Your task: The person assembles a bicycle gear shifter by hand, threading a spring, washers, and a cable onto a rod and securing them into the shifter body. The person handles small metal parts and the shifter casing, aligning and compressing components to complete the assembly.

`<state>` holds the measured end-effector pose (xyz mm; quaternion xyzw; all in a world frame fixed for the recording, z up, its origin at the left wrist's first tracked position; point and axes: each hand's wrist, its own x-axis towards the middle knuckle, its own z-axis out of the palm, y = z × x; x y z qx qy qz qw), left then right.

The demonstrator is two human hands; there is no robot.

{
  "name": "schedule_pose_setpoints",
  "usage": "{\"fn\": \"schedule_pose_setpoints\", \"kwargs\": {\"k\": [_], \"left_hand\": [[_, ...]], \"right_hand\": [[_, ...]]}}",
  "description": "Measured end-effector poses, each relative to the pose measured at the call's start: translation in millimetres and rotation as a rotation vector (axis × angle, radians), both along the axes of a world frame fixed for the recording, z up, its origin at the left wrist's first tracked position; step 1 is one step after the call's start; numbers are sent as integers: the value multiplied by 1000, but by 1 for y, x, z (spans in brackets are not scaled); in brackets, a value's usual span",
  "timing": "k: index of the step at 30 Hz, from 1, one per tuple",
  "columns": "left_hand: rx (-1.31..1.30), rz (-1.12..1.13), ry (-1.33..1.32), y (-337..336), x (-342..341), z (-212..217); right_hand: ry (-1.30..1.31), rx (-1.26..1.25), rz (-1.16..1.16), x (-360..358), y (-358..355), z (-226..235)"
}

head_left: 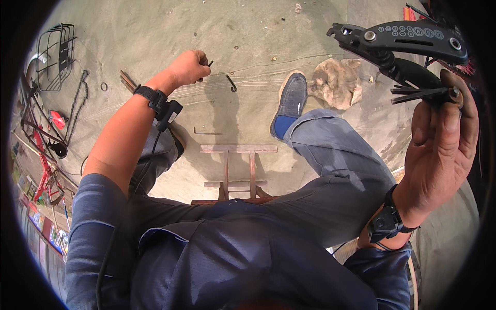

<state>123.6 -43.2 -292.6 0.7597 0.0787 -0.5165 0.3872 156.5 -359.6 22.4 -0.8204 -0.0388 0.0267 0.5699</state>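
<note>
My right hand (pixel 439 139) is raised on the right, its fingers closed around the lower end of a black folding multi-tool (pixel 413 39). Several thin dark keys fan out from the tool beside my fingertips. Over the ground at the upper left, my left hand (pixel 187 67) is closed in a pinch. A small dark tip shows at its fingers, too little to name. Just right of that hand lies a short black hooked piece (pixel 231 83). An L-shaped hex key (pixel 206 133) rests on the ground nearer to me.
A small wooden stool (pixel 237 148) stands between my legs. Beyond my shoe (pixel 293 95) lies a crumpled, stained cloth (pixel 337 82). At left are a black wire basket (pixel 56 57), a bicycle chain (pixel 78 103) and red bicycle parts (pixel 44 165).
</note>
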Motion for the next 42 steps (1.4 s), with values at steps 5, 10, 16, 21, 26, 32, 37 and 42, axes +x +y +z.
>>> {"fn": "schedule_pose_setpoints", "kwargs": {"k": [5,10,16,21,26,32,37,42], "left_hand": [[-181,330,60,2,15,61],[-348,401,-13,0,29,130],[-592,499,-134,-5,14,232],[-755,605,-191,-7,-26,302],[-914,726,-180,-17,-50,314],[-947,742,-72,-29,-54,310],[-923,743,-85,-30,-55,314],[-911,770,-134,-30,-55,314]], "right_hand": [[-13,-108,-12,-19,10,5],[-43,-100,58,-30,16,15],[104,237,34,-43,22,23],[178,305,42,-42,26,23],[198,318,57,-41,34,15],[204,311,91,-43,43,14],[207,307,129,-43,53,14],[191,260,168,-48,61,15]]}}
